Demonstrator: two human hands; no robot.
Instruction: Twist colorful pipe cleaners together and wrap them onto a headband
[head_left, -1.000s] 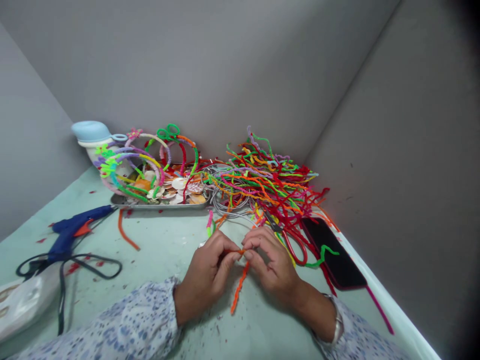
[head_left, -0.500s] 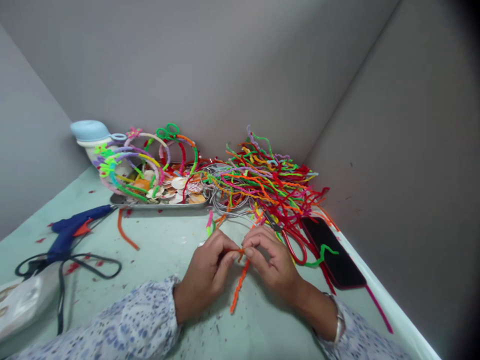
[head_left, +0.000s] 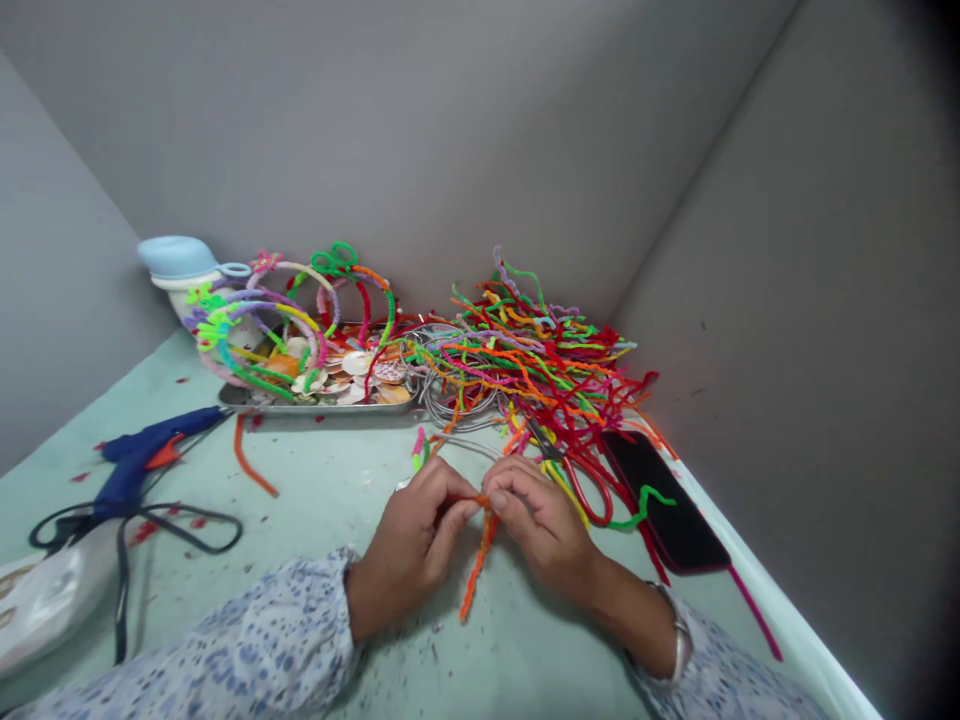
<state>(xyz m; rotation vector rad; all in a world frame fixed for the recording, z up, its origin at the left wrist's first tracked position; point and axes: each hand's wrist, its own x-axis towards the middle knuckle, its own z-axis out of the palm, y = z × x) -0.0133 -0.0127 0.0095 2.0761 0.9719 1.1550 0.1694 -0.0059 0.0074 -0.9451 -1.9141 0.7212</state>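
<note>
My left hand point(head_left: 418, 545) and my right hand point(head_left: 545, 528) meet at the front middle of the table, fingertips nearly touching. Both are closed in a pinch on an orange pipe cleaner point(head_left: 475, 572), whose fuzzy end hangs down between them toward me. Part of it is hidden by the fingers. A pink and green pipe-cleaner piece point(head_left: 418, 448) pokes out just beyond the left hand. Red-handled scissors point(head_left: 587, 490) lie right beside the right hand, blades pointing away among the pipe cleaners.
A pile of coloured pipe cleaners point(head_left: 540, 350) and coiled wire lies at the back. Left of it stands a metal tray point(head_left: 322, 408) with shells and decorated hoops. A blue glue gun point(head_left: 142, 460) lies left, a phone point(head_left: 667, 510) right. A white bottle point(head_left: 199, 295) stands back left.
A short orange strand at the pinch now hangs lower, close along the longer orange end. Both hands stay almost in place.
</note>
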